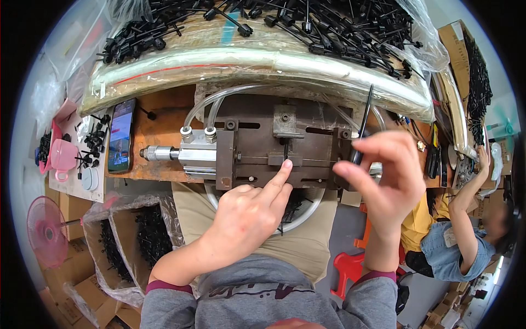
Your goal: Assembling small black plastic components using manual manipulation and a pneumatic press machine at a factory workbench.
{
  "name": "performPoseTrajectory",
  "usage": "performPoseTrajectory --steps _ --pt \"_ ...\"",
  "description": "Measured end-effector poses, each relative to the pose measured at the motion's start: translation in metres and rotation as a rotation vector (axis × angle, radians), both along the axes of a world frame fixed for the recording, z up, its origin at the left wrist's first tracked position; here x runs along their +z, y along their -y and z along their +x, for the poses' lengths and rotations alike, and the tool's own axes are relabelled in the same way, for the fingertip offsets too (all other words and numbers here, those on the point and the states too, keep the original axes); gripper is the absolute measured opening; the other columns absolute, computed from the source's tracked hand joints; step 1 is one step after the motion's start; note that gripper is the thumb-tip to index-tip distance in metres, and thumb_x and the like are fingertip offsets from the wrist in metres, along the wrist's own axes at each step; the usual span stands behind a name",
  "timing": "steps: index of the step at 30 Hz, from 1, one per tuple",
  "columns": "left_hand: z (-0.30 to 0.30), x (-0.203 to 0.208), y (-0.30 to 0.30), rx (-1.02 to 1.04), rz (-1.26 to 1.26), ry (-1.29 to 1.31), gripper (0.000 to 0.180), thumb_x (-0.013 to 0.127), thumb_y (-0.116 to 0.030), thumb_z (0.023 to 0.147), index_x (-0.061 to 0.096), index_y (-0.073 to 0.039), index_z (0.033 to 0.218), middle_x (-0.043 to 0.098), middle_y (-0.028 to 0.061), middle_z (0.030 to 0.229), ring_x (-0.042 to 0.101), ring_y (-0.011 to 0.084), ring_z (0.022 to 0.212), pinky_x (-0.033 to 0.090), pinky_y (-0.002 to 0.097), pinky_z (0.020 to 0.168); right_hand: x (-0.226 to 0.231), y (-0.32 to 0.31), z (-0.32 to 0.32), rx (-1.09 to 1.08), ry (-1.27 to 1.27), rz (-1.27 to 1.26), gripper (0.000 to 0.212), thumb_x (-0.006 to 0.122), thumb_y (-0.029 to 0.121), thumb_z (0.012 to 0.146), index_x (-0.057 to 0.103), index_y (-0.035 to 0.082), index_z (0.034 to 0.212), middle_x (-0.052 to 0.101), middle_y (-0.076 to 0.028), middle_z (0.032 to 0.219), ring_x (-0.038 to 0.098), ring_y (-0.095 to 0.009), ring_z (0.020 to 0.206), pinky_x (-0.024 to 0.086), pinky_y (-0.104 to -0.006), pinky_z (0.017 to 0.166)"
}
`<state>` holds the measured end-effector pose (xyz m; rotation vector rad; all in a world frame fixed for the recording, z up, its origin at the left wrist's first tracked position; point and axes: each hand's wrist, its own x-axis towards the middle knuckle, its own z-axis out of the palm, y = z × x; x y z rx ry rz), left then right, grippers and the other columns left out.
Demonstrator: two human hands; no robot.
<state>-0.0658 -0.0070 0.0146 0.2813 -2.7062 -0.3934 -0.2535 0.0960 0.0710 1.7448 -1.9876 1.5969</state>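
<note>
In front of me lies a dark metal fixture (255, 118) with a silver air cylinder (198, 153) on its left side. A small upright block (285, 122) is bolted at its middle. My left hand (249, 216) reaches in with the index finger stretched out. Its fingertip touches a small black part (286, 149) below that block; the finger hides the part's lower end. My right hand (392, 181) is raised at the fixture's right end, slightly blurred. Thumb and index finger pinch a thin black rod (367, 112), which points up and away from me.
Beyond the fixture a plastic-wrapped padded edge (263, 61) borders a heap of black parts (339, 27). At left are a phone (121, 134), a pink scoop (64, 153) and a pink fan (48, 231). Lined boxes (131, 241) stand below. Another person (457, 236) works at right.
</note>
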Motion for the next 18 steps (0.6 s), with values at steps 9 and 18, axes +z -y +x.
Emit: performPoseTrajectory --steps 9,18 --pt "-0.001 0.002 0.000 0.012 0.011 0.046 0.026 0.074 -0.008 0.073 0.069 -0.002 0.098 0.062 0.0133 0.129 0.061 0.0176 0.051 0.051 0.0288 0.050 -0.030 -0.022 0.029 0.049 -0.141 0.101 0.034 0.082 -0.003 0.066 0.071 0.000 0.098 0.065 -0.013 0.096 0.067 -0.021 0.079 0.057 -0.0304 0.066" --pt "-0.001 0.003 0.001 0.005 0.004 0.054 0.032 0.074 -0.007 0.072 0.069 -0.002 0.103 0.063 0.0125 0.127 0.062 0.0180 0.053 0.051 0.0286 0.050 -0.046 -0.026 0.042 0.123 -0.299 0.079 0.024 0.074 -0.004 0.069 0.069 -0.007 0.093 0.067 -0.023 0.110 0.069 -0.034 0.096 0.059 -0.0406 0.084"
